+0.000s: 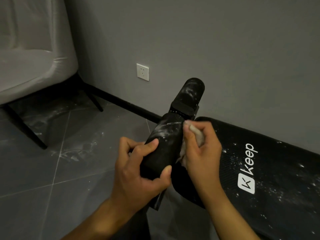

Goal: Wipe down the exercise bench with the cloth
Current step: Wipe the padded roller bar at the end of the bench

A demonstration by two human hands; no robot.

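The black exercise bench [270, 174] lies at the right, its padded board marked "keep" and speckled with white dust. A black foam roller bar [164, 141] sticks out at its near end, streaked with white powder. My left hand [136, 172] grips the near end of this roller, thumb underneath and fingers on top. My right hand [202, 149] holds a bunched pale cloth [195, 134] and presses it against the roller's right side. A second foam roller [190, 94] stands beyond it, also dusty.
A grey wall with a white socket [142, 72] runs behind the bench. A pale upholstered chair [32, 66] on black legs stands at the left. The grey tiled floor [69, 153] carries white powder marks.
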